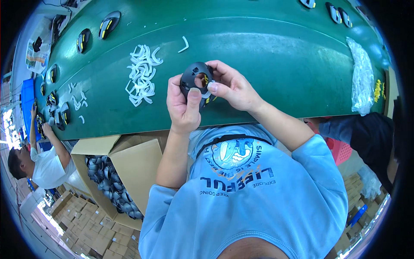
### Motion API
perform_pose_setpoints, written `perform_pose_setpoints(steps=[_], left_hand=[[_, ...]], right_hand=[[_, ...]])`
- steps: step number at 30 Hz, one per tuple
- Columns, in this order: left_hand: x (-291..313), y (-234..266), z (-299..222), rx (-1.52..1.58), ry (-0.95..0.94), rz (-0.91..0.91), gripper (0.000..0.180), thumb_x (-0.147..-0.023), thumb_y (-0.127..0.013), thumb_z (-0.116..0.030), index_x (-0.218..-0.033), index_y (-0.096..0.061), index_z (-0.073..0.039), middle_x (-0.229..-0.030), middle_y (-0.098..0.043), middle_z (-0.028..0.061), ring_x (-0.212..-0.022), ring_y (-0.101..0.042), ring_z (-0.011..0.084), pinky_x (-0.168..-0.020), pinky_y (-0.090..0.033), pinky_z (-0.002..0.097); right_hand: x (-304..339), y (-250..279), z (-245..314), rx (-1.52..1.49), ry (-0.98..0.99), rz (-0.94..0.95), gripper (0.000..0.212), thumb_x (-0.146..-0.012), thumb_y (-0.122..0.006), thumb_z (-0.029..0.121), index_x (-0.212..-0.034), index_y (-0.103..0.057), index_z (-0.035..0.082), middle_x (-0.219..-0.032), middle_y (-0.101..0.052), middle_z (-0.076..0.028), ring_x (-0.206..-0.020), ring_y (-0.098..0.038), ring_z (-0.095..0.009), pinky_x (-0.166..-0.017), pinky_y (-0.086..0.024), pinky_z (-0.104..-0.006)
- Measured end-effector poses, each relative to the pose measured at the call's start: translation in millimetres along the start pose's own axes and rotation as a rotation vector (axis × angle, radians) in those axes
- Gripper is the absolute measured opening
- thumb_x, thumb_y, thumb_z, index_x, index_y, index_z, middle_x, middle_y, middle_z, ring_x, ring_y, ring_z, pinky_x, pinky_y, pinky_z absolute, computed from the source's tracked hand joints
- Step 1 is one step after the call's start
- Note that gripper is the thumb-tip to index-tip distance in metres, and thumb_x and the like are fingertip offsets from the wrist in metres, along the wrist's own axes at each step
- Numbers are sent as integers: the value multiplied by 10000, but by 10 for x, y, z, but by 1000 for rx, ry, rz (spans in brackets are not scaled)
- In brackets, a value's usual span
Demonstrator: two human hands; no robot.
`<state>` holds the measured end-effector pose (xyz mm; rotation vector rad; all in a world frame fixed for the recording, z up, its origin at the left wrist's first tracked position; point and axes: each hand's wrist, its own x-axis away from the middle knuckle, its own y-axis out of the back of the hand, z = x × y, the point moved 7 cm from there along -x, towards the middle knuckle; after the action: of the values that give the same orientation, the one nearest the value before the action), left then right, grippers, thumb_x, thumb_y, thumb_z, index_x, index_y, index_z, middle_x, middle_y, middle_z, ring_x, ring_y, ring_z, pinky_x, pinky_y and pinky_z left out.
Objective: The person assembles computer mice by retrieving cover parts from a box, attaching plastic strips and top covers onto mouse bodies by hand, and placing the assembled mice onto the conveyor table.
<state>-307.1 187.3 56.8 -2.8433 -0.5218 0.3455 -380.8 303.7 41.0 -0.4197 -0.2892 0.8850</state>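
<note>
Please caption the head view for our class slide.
Left hand and right hand grip a black shell at a green table, near curved white pieces.

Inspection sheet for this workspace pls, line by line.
Surface: green table, with a sheen.
Job's things: dark shell with a round hole, held in both hands; white strips piled loosely to its left.
Clutter: clear plastic and yellow bits at right.
Grips: left grip and right grip closed on shell.
Cables: none identifiable; upper-left rim unclear.
Surroundings: open carton of dark parts; co-worker at left.
</note>
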Motion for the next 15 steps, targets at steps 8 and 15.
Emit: perform_pose_setpoints(steps=[8, 15], left_hand=[[-80, -37, 36, 92, 50, 64, 359, -1011, -660, -225, -1234, -517, 17, -1062, -612, 60, -972, -551, 109, -908, -450, 264], [-87, -33, 139, 138, 115, 39, 312, -1013, -633, -173, -1233, -530, 23, -1098, -633, 84, -1002, -576, 118, -921, -464, 271]], right_hand=[[34, 1, -22, -98, 62, -47, 383, -994, -661, 192, -1320, -513, 56, -1166, -594, -37, -1055, -559, -98, -897, -497, -284], [14, 25, -216, -241, 20, -105, 348, -1007, -599, 158, -1319, -479, 61, -1164, -589, -31, -1103, -545, -105, -982, -449, -295]])
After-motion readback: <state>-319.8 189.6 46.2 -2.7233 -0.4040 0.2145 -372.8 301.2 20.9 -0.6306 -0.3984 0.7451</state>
